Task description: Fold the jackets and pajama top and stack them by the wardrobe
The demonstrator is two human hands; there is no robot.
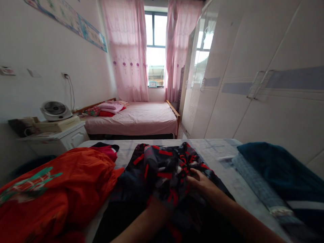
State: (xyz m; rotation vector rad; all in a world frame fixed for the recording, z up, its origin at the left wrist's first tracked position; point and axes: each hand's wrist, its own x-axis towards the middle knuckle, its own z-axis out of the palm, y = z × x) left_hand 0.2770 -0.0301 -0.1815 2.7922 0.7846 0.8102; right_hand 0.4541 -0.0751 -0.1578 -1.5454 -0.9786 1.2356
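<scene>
A black garment [164, 162] with red and grey print, perhaps a jacket, lies bunched in front of me on the bed. My right hand [201, 182] is at its right side, with bent fingers gripping the printed cloth. Lower down and nearer me, my left hand [160, 207] reaches into the same garment. It is blurred, and folds of cloth cover its fingers. To the left is an orange garment [65, 179] with a green print, lying loosely heaped close to the black one.
Folded dark teal clothing [275, 165] and a grey-blue folded item [260, 185] rest on the right of the near bed [215, 148]. A small fan [56, 110] stands on a white cabinet [73, 133]. Beyond are a pink bed [146, 116] and a white wardrobe [235, 57].
</scene>
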